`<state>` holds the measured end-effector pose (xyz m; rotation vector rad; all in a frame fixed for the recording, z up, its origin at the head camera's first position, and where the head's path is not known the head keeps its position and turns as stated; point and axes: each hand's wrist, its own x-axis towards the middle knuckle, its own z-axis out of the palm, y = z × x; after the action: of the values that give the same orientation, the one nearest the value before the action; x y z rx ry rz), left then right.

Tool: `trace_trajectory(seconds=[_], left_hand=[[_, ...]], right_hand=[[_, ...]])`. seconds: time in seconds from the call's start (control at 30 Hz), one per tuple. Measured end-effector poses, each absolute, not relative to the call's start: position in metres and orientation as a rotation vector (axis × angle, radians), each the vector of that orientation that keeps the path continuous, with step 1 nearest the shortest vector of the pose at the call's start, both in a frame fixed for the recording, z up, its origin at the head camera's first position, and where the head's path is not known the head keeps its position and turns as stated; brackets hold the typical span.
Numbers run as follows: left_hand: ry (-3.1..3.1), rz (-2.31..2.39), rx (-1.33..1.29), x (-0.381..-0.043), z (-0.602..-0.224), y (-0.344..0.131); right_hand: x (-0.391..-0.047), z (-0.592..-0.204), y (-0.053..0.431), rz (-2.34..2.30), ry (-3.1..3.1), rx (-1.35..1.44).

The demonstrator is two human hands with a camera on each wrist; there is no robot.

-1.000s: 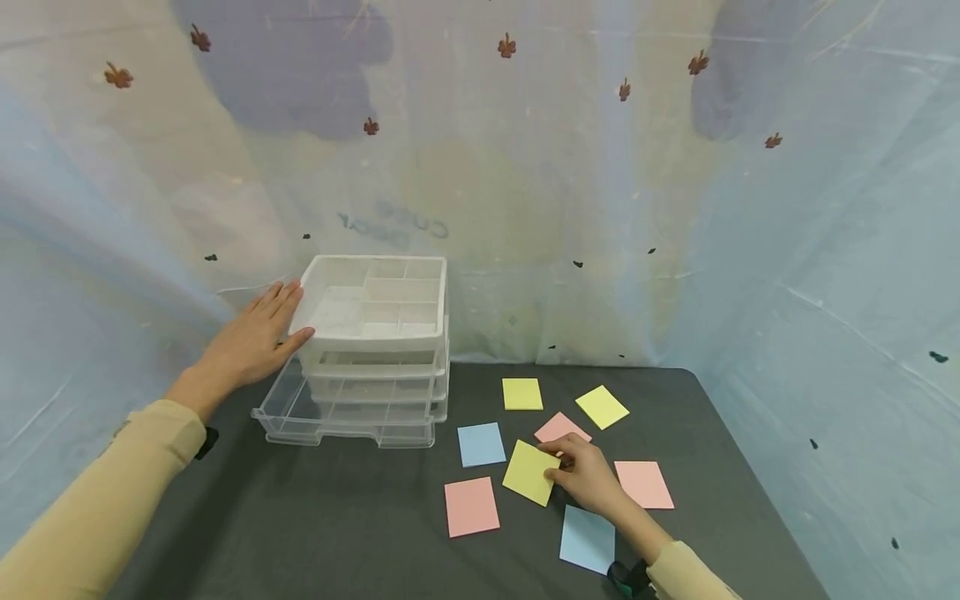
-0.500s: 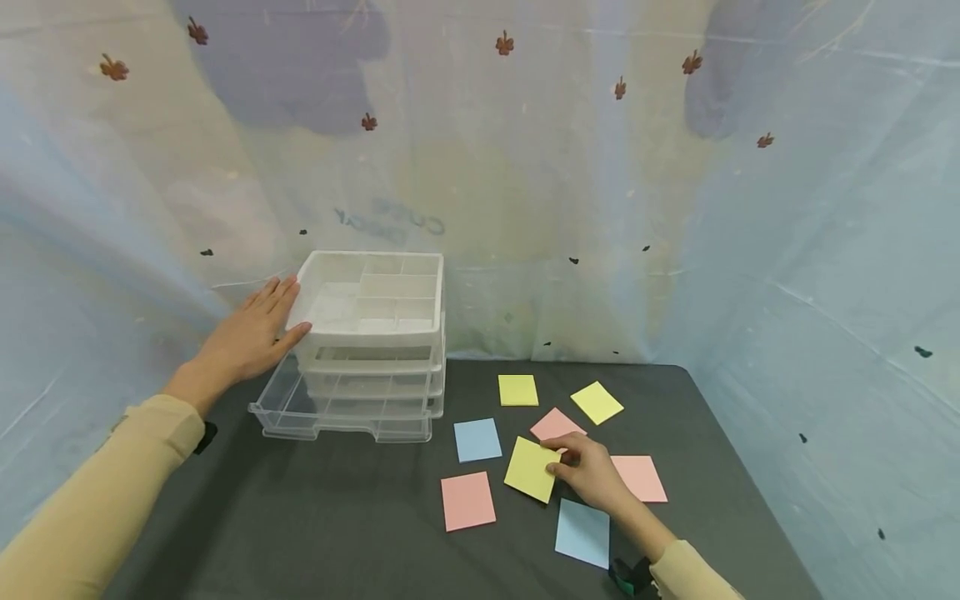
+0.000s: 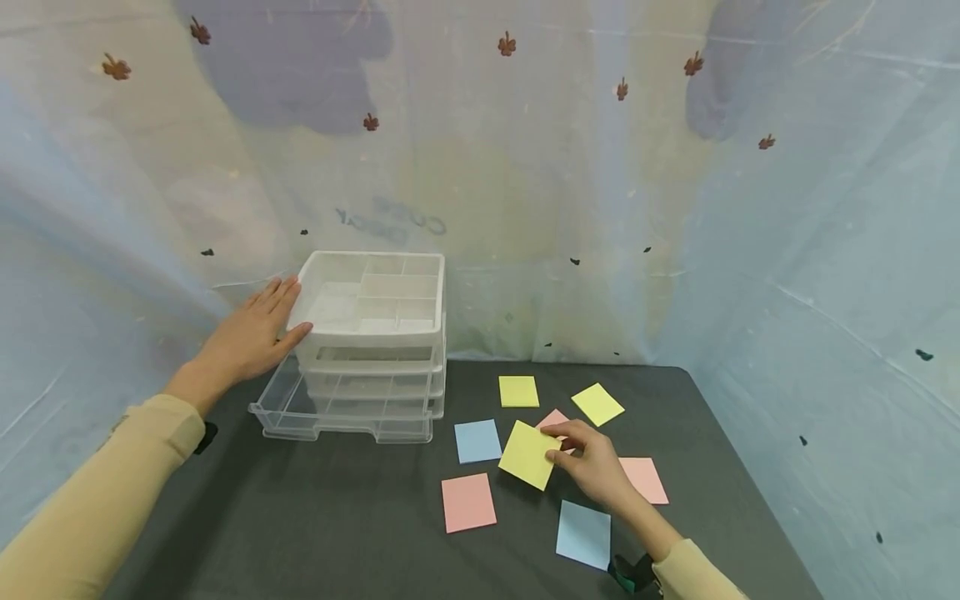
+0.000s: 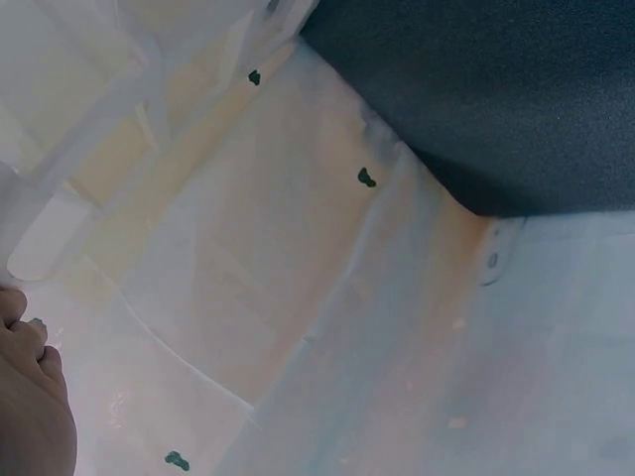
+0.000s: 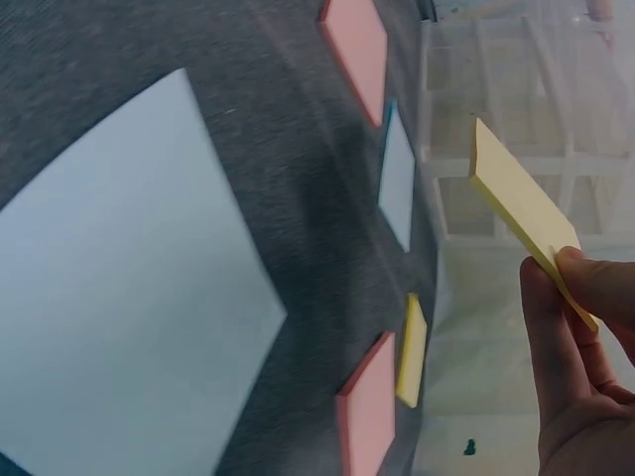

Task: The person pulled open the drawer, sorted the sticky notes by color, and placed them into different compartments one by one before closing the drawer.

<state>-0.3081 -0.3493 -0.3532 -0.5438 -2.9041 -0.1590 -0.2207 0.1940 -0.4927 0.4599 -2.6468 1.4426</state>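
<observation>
Between thumb and fingers my right hand [image 3: 591, 467] pinches a yellow sticky note pad [image 3: 528, 455] by its right edge. In the right wrist view this yellow pad [image 5: 526, 203] is tilted and held up off the dark table. My left hand [image 3: 251, 333] lies with straight fingers along the left side of a white plastic drawer unit [image 3: 366, 340], fingertips at its top tray. The unit's bottom clear drawer [image 3: 341, 423] is pulled out. In the left wrist view only part of the left hand [image 4: 30, 392] shows at the edge.
Around the right hand lie pink pads [image 3: 468, 502], blue pads [image 3: 477, 441] and two more yellow pads [image 3: 518, 391] on the dark table [image 3: 322, 525]. A pink pad [image 3: 553, 418] is partly covered by the held one. A patterned plastic curtain [image 3: 510, 192] hangs behind the table.
The yellow pad in my right hand has risen and tilted, now overlapping the pink pad behind it. The left hand stays at the drawer unit.
</observation>
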Motion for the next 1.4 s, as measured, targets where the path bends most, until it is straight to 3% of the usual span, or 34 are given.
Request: trace_trajectory(seconds=[1.4], left_hand=[[-2.903,-0.145,-0.528,-0.307,-0.354,-0.348]], right_hand=[[-0.237,-0.388,0.116,1.665,-2.250,0.928]])
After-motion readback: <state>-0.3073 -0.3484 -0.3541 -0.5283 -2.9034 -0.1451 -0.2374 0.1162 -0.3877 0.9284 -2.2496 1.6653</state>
